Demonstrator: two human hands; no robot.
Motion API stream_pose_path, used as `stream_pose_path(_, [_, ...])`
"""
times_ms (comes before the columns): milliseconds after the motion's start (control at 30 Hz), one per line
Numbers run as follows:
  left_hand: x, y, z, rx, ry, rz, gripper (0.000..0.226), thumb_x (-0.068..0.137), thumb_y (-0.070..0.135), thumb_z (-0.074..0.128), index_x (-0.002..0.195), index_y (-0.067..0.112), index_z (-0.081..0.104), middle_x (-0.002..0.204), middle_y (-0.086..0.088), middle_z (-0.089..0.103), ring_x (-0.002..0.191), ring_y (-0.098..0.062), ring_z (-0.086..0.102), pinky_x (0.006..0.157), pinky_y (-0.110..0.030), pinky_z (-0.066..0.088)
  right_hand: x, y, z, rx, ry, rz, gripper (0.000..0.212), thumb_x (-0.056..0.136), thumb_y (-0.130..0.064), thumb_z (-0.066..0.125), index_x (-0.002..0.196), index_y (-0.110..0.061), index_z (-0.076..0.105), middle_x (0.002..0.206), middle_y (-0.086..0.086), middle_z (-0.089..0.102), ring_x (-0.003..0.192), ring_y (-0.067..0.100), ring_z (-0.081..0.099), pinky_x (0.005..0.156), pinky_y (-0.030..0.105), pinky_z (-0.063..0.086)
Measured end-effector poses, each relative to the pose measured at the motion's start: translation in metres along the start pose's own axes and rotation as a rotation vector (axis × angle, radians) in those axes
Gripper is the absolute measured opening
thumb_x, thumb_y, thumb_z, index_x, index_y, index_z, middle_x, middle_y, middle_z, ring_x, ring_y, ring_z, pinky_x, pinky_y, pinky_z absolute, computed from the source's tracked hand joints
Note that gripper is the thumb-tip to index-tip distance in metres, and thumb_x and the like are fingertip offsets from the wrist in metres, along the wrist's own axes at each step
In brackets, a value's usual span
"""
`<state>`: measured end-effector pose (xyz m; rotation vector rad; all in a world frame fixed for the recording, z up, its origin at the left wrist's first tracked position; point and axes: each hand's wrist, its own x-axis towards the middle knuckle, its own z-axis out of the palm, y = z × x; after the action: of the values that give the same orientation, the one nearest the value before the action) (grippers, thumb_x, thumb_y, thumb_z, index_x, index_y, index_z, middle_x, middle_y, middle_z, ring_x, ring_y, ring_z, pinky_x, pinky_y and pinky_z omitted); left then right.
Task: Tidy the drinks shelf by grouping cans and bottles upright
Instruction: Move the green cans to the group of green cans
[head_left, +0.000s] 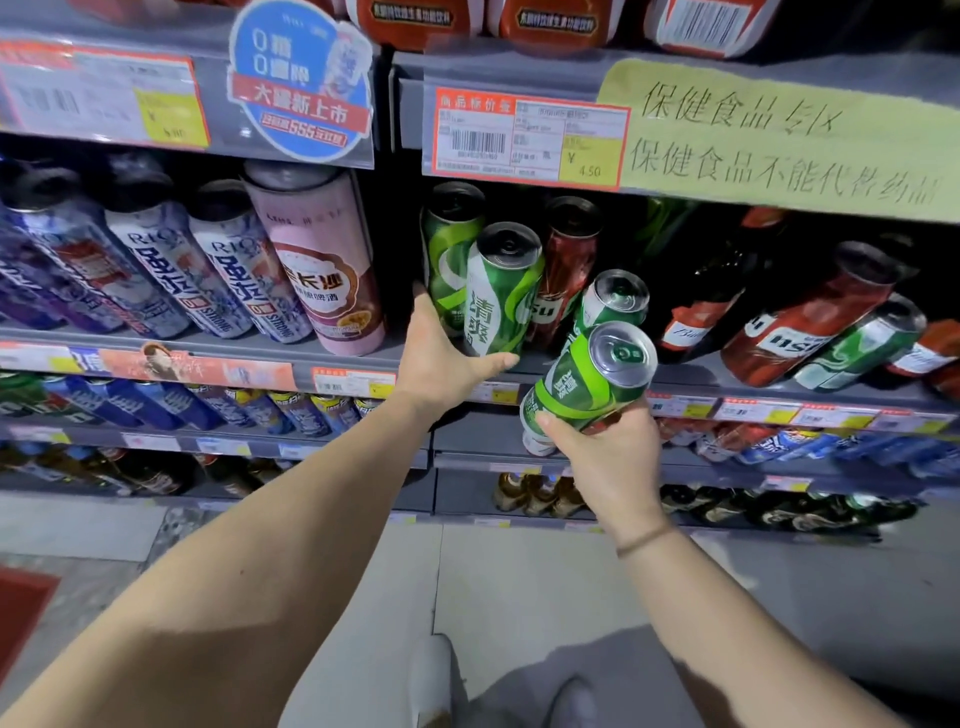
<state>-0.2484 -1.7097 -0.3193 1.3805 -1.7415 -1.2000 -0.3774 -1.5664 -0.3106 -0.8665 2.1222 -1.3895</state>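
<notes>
I am holding a green can (589, 387) in my right hand (602, 447), fingers curled around its lower body, tilted and lifted just in front of the shelf edge (675, 384). My left hand (441, 358) is reaching onto the shelf, thumb and fingers cupping the base of a standing green can (501, 291). Behind that can another green can (449, 249) is standing, a red can (566, 260) is just to its right, and one more green can (610, 306) is sitting directly behind the one I am holding. A pink can (327, 265) is standing well to the left of my left hand.
</notes>
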Motion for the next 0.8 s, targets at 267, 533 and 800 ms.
stream_pose_path(267, [0.006, 0.0, 0.013, 0.085, -0.03, -0.011, 0.105, 0.053, 0.053, 0.087, 0.138, 0.028, 0.032, 0.136, 0.007, 0.053, 0.125, -0.013, 0.052, 0.106, -0.042, 0.045, 0.01, -0.002, -0.006, 0.021, -0.041, -0.004, 0.051, 0.061, -0.025, 0.088, 0.106, -0.022, 0.064, 0.095, -0.013, 0.073, 0.089, 0.003, 0.068, 0.084, 0.03, 0.055])
stream_pose_path(533, [0.004, 0.003, 0.016, 0.241, -0.044, 0.032, 0.09, 0.071, 0.047, 0.08, 0.143, 0.026, 0.031, 0.131, 0.013, 0.06, 0.127, -0.021, 0.049, 0.117, -0.051, 0.02, 0.011, -0.006, -0.016, 0.005, -0.041, -0.01, 0.05, 0.061, -0.025, 0.088, 0.105, -0.023, 0.063, 0.094, -0.013, 0.072, 0.089, 0.003, 0.068, 0.084, 0.03, 0.055])
stream_pose_path(800, [-0.052, 0.019, 0.023, 0.162, 0.381, 0.1, 0.081, 0.073, 0.04, 0.083, 0.138, 0.01, 0.046, 0.128, -0.005, 0.053, 0.121, -0.021, 0.05, 0.103, -0.035, 0.042, 0.009, -0.003, -0.031, 0.009, -0.039, 0.022, 0.052, 0.055, -0.034, 0.085, 0.101, -0.028, 0.062, 0.087, -0.013, 0.073, 0.079, 0.006, 0.07, 0.075, 0.043, 0.059])
